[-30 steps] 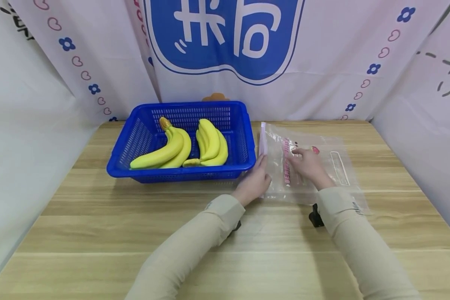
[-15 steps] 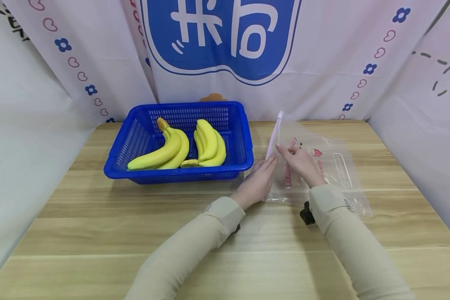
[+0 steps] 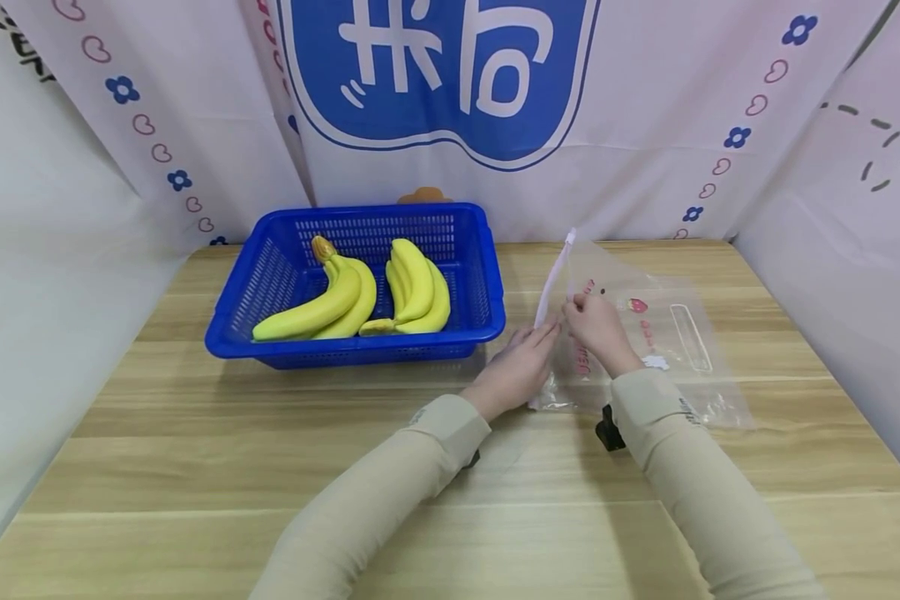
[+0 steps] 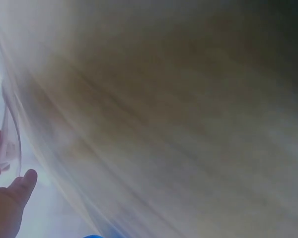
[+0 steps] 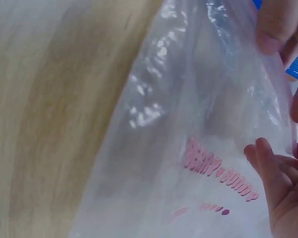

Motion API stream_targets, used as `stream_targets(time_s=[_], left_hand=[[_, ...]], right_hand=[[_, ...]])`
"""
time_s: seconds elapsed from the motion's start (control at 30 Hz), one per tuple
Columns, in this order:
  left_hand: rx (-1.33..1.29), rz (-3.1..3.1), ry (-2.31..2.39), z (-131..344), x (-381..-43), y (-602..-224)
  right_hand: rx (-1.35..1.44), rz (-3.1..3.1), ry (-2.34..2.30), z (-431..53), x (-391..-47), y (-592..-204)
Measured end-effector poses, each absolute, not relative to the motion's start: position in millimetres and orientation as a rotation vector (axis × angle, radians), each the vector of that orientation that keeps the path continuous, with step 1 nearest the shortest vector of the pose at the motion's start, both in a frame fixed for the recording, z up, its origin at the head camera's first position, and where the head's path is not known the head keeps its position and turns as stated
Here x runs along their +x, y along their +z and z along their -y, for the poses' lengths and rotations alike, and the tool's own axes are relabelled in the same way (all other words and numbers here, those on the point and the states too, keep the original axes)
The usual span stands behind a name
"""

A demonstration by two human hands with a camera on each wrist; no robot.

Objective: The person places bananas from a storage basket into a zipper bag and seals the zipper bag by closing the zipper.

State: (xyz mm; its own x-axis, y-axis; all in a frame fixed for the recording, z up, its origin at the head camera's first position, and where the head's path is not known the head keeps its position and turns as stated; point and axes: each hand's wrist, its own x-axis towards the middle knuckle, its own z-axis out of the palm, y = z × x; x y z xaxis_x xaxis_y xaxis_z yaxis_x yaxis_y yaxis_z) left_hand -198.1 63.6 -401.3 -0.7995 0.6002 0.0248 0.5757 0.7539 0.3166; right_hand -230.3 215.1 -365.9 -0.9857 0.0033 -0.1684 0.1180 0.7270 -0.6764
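Note:
A clear zip bag (image 3: 667, 333) with pink lettering (image 5: 221, 173) and a pale purple zip strip (image 3: 553, 279) lies on the right of the table, its zip edge raised. My left hand (image 3: 515, 372) holds the lower part of that edge; in the right wrist view its thumb (image 5: 270, 37) shows on the near face of the film. Close beside it, my right hand (image 3: 598, 332) pinches the film next to the strip. Its thumb and fingers (image 5: 283, 193) also appear at the edge in the right wrist view. Blurred film covers most of the left wrist view.
Left of the bag stands a blue plastic basket (image 3: 270, 350) with two bunches of bananas (image 3: 337, 300) in it. The wooden table (image 3: 270, 467) ends at a printed cloth (image 3: 630, 192) behind, with white sheets on both sides.
The zip edge has risen off the table and shifted right. My right hand has moved from the bag's printed face to its zip edge; my left hand has slid slightly right.

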Motion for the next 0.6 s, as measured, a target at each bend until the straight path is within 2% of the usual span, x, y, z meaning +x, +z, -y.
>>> stream_targets(time_s=[0.4, 0.6], left_hand=[[0.969, -2.899, 0.581, -58.3, -204.4, -394.1], [0.824, -2.873, 0.752, -60.0, -205.8, -381.4]], right_hand=[[0.082, -2.822, -1.047, -222.9, -230.2, -358.2], [0.046, -2.84, -1.114, -228.2, -229.0, -341.0]])
